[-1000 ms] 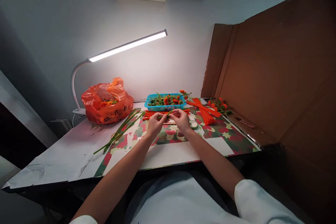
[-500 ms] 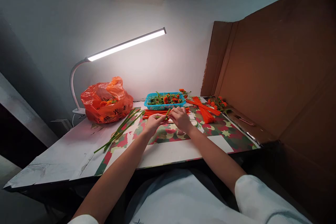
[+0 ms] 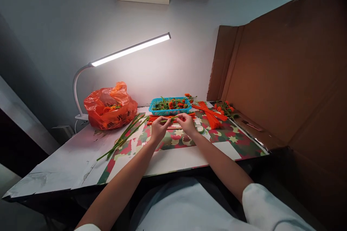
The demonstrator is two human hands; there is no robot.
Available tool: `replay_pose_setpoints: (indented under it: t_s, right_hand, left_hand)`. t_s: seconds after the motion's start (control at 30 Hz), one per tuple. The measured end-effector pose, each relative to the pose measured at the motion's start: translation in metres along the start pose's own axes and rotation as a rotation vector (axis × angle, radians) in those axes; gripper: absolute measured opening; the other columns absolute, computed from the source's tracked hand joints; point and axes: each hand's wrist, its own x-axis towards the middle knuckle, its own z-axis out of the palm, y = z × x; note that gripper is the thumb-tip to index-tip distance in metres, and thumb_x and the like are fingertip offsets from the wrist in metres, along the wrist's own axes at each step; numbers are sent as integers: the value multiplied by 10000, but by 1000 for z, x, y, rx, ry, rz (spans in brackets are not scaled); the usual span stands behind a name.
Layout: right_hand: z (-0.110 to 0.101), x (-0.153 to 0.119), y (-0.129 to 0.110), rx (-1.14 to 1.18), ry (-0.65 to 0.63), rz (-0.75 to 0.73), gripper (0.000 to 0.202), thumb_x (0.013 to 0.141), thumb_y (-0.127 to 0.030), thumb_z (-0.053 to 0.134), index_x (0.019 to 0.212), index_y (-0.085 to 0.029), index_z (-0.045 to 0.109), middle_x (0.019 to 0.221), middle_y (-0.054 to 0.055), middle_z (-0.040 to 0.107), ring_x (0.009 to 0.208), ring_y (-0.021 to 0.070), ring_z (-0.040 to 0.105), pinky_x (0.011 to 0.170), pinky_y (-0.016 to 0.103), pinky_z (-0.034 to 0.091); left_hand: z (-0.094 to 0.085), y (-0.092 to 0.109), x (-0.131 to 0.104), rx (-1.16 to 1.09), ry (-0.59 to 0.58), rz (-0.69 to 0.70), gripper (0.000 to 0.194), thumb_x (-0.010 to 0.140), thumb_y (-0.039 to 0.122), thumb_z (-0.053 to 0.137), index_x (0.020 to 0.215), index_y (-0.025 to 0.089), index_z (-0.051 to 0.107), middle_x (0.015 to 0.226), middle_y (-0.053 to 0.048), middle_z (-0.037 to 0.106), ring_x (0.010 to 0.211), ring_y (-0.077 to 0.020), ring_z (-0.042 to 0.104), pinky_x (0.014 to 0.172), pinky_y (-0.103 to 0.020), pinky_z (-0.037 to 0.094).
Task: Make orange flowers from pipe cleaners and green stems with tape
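Observation:
My left hand [image 3: 159, 127] and my right hand [image 3: 186, 123] meet over the middle of the table, each pinching one end of a short green stem [image 3: 171, 118]. The stem lies nearly level between my fingertips; its finer detail is too small to make out. Just behind my hands is a row of orange-red pipe cleaners [image 3: 155, 119]. Beyond them stands a blue basket [image 3: 151, 109] filled with green stems and orange flowers [image 3: 181, 105]. A roll of green tape [image 3: 200, 129] lies to the right of my right hand.
At left sits an orange plastic bag [image 3: 108, 115] of flowers beside a lamp [image 3: 130, 50]. Long green stems [image 3: 121, 140] lie before it. Crossed orange-red bundles [image 3: 210, 114] and more flowers [image 3: 224, 108] are at right. A cardboard panel [image 3: 282, 61] bounds the right side, with a cutter [image 3: 252, 125] near it.
The green piece has turned from upright and tilted to nearly level. My right hand has lowered slightly, and both hands now pinch the stem from opposite ends. The view has tilted up a little.

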Motion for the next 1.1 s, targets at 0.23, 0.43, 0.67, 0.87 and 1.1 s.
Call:
replay_pose_setpoints:
  t_s: [0.23,0.43,0.67,0.87,1.1]
  right_hand:
    - [-23,-3,-9,-540,-132,-563,184,878,-333,551,844,-272,722,854,29,635,859,180,497,813,343,303]
    - [-22,-2,-8,-722,-208,-662,269,936,-346,446,871,-241,685,847,23,634,852,168,483,808,338,244]
    - [-15,-4,-6,-780,-190,-628,244,943,-326,433,867,-220,640,880,35,626,871,176,480,793,331,247]
    - [-11,-5,-4,-799,-151,-623,239,945,-310,428,838,-210,617,867,45,621,860,186,480,781,336,258]
    - [5,-2,8,-457,-74,-209,296,891,-389,473,711,-187,594,777,37,611,766,173,520,675,292,345]
  left_hand:
    - [-9,-6,8,-310,-226,-369,373,548,433,798,709,126,661,692,-76,695,648,-172,653,662,-296,532]
    - [-17,-12,12,-355,-330,-505,269,622,341,784,765,134,687,814,-101,712,742,-157,667,684,-237,535]
    - [-17,-7,12,-350,-277,-472,291,552,331,830,652,133,641,741,-79,695,718,-159,664,715,-265,542]
    - [-15,-2,11,-303,-251,-433,315,492,328,845,618,130,635,674,-55,669,670,-151,641,699,-281,523]
    - [-11,1,6,1,-155,-46,258,546,344,796,658,166,647,636,-28,657,600,-156,595,588,-265,464]
